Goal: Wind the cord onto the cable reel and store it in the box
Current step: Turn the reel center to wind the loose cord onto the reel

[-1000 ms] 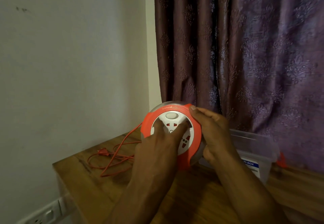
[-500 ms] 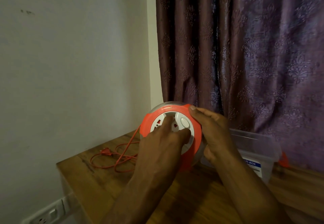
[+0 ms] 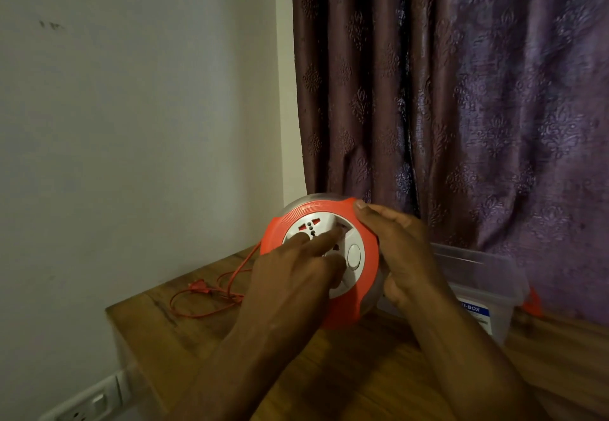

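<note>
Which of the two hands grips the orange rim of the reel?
The right hand grips the cable reel by its orange rim, thumb on top. The left hand instead lays its fingers on the white socket face in the middle.

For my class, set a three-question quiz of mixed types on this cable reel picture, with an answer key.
1. True or false: the orange cord is fully wound onto the cable reel.
2. Which hand grips the reel's orange rim: A) left hand B) right hand C) neither?
3. Fill in: the clear plastic box stands on the wooden table, to the ____ of the reel.

Key
1. False: loose loops and the plug lie on the table.
2. B; the left hand's fingers press the white socket face.
3. right
</note>
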